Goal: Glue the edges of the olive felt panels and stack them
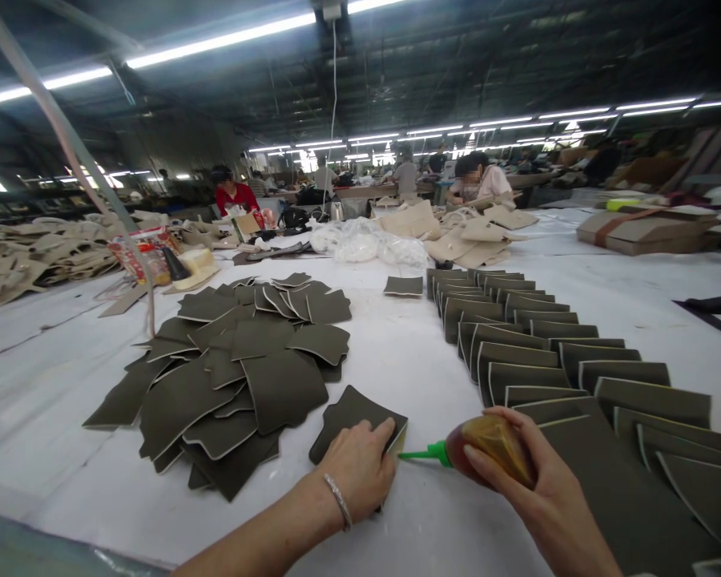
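My right hand (541, 485) is wrapped around a squeeze bottle (496, 449) of amber liquid, lying on its side with its green nozzle pointing left. The nozzle tip is at the right edge of a dark olive sheet piece (352, 417) with a pale underside. My left hand (360, 469), a silver bracelet at its wrist, holds this piece against the table; its index finger stretches over the corner, and part of that edge looks turned up. Left of my hands lies a loose heap of similar pieces (234, 369). On the right, more such pieces (517, 361) overlap in staggered rows.
A single dark piece (404, 286) lies apart on the white-covered table (390, 344). Behind are clear plastic bags (366, 240), beige pieces (469, 236) and a brown bundle (646, 228). A pole (90, 176) rises at left. Other people (484, 178) work farther back.
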Motion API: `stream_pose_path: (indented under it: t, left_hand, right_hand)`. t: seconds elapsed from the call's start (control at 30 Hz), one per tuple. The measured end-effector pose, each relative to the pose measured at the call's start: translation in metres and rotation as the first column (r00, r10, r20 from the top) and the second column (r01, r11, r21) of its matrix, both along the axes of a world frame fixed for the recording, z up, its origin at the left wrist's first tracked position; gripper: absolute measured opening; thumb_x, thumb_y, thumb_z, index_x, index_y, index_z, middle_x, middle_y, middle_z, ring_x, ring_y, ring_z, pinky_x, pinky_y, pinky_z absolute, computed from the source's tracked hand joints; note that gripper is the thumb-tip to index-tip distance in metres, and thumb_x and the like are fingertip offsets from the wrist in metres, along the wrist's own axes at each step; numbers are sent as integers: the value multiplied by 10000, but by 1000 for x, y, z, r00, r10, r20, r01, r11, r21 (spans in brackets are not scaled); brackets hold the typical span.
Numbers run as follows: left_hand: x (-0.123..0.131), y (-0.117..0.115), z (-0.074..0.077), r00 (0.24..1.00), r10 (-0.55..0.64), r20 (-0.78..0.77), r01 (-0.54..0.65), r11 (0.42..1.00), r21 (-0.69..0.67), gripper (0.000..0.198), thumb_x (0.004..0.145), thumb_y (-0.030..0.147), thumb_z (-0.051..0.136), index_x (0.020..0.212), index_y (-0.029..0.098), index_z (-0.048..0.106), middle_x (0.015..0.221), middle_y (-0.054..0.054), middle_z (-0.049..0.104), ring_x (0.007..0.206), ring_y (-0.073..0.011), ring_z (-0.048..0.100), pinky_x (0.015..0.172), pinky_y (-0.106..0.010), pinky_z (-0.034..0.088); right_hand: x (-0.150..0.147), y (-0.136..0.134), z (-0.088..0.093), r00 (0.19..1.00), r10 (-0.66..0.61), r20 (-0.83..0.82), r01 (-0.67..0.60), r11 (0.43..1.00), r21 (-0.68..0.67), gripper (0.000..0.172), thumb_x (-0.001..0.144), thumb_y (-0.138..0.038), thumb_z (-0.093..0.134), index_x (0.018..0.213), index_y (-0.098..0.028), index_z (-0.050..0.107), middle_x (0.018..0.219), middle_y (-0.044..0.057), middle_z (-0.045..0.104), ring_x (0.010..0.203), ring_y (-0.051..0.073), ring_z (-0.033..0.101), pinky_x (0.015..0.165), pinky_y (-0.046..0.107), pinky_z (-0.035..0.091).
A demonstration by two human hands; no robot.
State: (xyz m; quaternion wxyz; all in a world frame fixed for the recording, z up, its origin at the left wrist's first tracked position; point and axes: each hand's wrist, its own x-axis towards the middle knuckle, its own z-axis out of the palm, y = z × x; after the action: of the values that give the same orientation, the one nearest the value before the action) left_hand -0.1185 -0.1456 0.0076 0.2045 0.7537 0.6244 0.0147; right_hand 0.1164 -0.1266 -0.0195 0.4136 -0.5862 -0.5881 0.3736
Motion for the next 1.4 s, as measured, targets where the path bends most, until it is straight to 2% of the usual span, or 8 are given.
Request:
stream_pose_path:
  t: [0.1,0.27,0.47,0.6,0.87,1.03,1.33,1.4]
  left_hand:
    - [0,-1,1,1000,9,-3,-9,1000,8,531,902,271,355,1417,203,463,1069,-129,649,957,-306,650,853,-444,506]
    - [-1,-1,0,1000,6,-8,-6,1000,6,519,902,276,364,1406,210,468,1070,-122,647,947,-301,652,838,-426,504]
    - [0,-2,0,1000,23,-14,-23,1000,-4,534,902,271,362,1427,209,436,1091,-119,642,969,-294,643,854,-406,488]
    - [0,-1,1,1000,22,-16,-22,1000,-20,534,905,275,355,1429,201,432,1098,-121,639,981,-298,638,860,-409,486]
    - [0,-1,-1,999,14,-31,-14,1000,-13,537,910,291,354,1434,193,415,1075,-127,629,969,-311,637,850,-435,489]
    - [0,-1,-1,999,12,-34,-13,1000,-25,538,915,305,345,1440,200,405,1072,-124,624,951,-314,637,833,-431,489]
    - [0,1,-1,999,5,-48,-7,999,-41,518,923,298,333,1425,205,419,1080,-122,622,960,-299,629,844,-411,475]
    - [0,1,-1,999,2,-51,-4,999,-45,515,924,297,330,1422,205,424,1073,-122,622,950,-299,632,835,-413,478]
  right_hand:
    - [0,-5,0,995,77,-68,-80,996,-33,616,734,-605,716,1187,-245,502,1018,28,674,922,256,650,810,317,493]
    - [-3,-4,3,999,-12,-43,13,1000,23,615,703,-622,719,1142,-235,529,976,34,669,874,273,648,776,343,494]
    - [0,-12,-5,983,160,-90,-164,986,-40,568,793,-570,706,1202,-239,492,1067,35,665,977,253,632,808,280,500]
    - [2,-14,-9,990,110,-88,-113,993,-24,573,782,-561,726,1202,-247,493,1022,15,662,918,229,641,795,253,491]
    - [1,-18,-8,978,156,-139,-164,985,-46,555,764,-521,743,1188,-239,522,1029,26,665,926,246,640,812,267,490]
    - [4,-17,-9,959,234,-158,-243,969,-42,527,791,-505,726,1200,-247,515,1030,24,660,917,237,636,787,259,506]
    - [3,-7,-4,1000,-25,6,24,991,129,528,756,-554,724,1160,-262,551,1019,26,650,881,246,638,728,281,515]
    - [2,-9,-3,1000,-2,-6,2,993,121,517,757,-547,720,1150,-255,555,1020,28,653,873,241,643,728,274,517]
